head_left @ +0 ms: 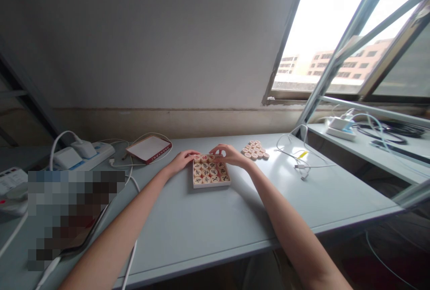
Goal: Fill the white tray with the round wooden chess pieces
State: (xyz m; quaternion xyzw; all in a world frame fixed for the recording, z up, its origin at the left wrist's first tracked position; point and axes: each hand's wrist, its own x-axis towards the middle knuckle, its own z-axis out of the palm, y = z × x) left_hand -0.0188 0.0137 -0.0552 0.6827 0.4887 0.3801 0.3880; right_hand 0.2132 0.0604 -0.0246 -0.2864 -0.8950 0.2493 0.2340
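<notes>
A shallow white box (pixel 212 185) sits on the desk before me, filled with rows of round wooden xiangqi pieces (pixel 206 172). Most show black characters, while those in the far row show red ones. My left hand (pixel 183 160) grips the box at its far left corner, fingertips along the rim. Over the far right corner, my right hand (pixel 231 155) is bent with thumb and fingers closed around a xiangqi piece, which the fingers mostly hide. To the right of the box lies a loose cluster of more xiangqi pieces (pixel 255 150).
A box lid (pixel 149 147) with red sides lies left, ringed by a white cable. Power strips with chargers (pixel 83 155) and a blurred-out flat device (pixel 77 218) occupy the desk's left side. White cables (pixel 300 167) lie right. The desk (pixel 201 227) meets a wall behind.
</notes>
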